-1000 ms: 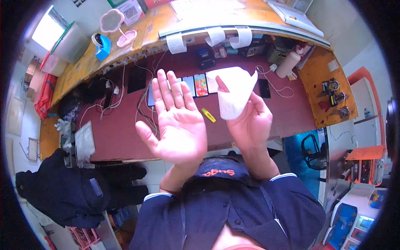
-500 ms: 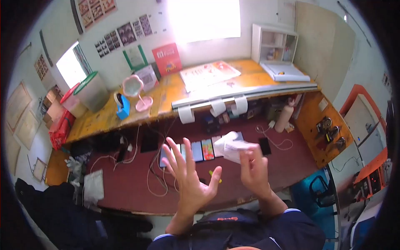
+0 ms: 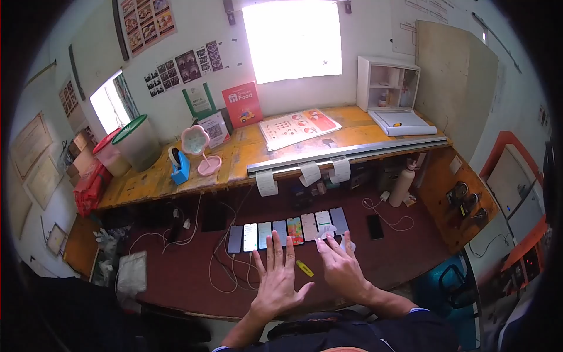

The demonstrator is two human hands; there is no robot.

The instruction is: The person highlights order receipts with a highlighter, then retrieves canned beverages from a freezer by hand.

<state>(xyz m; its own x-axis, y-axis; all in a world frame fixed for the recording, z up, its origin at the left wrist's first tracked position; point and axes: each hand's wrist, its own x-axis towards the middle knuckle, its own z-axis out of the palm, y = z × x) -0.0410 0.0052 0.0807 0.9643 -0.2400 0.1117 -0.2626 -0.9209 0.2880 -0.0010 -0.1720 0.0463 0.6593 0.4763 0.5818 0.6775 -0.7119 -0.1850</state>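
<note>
My left hand (image 3: 277, 286) is open over the maroon desktop, fingers spread and empty, its tips just short of a row of several phones (image 3: 294, 231). Some of the phones have lit screens, one with a colourful picture. My right hand (image 3: 345, 271) is lowered at the right part of the row, fingers bent over a crumpled white paper-like piece (image 3: 348, 242). Bits of this piece show between and beside the fingers, over the lower edge of the right-hand phones. Between my hands lies a yellow highlighter (image 3: 305, 268).
A black phone (image 3: 375, 227) lies at the right, beside a white cable and a pale bottle (image 3: 403, 185). Paper strips (image 3: 309, 173) hang from the wooden shelf (image 3: 234, 171). The shelf holds a tape dispenser (image 3: 180, 166), a pink mirror (image 3: 195, 141) and signs. White cables cross the desktop's left.
Both hands have come down toward the desktop. My right hand has brought the white piece from mid-air down to the phones. The camera view has tilted up slightly.
</note>
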